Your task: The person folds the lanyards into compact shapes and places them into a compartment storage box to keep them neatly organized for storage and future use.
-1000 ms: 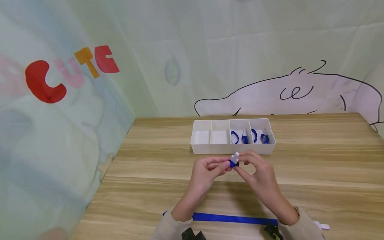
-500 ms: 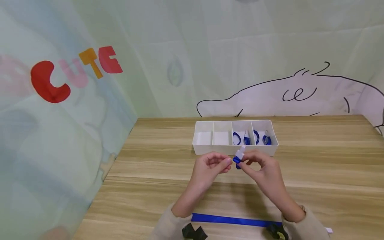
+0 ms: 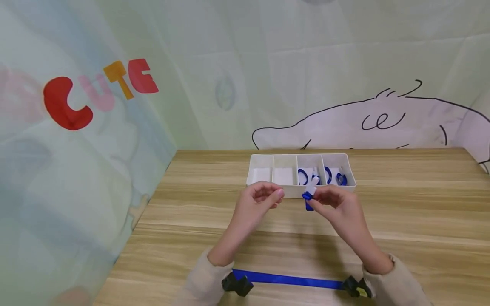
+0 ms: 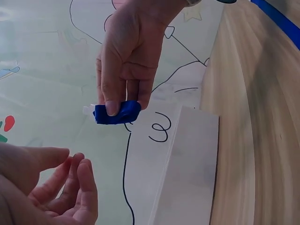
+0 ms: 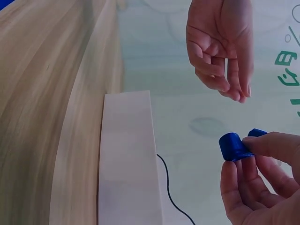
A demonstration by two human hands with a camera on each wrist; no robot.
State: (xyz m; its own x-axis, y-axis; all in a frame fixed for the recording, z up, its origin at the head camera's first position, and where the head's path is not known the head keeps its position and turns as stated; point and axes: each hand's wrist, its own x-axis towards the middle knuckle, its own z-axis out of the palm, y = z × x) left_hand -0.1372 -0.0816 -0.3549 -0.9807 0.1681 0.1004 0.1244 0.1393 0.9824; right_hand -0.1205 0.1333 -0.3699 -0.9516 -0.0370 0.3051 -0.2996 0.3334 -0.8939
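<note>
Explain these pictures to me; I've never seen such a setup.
There is no machine: a person works bare-handed. The head view comes from a camera worn on the head, looking forward and down; each wrist view comes from a camera on that wrist. On the brown wood-grain table stands a white plastic tray with four compartments; in the head view, the two on the right hold blue loops. A flat blue strip lies nearer the person. The right hand pinches a rolled blue band with a white end piece; the left hand holds nothing.
</note>
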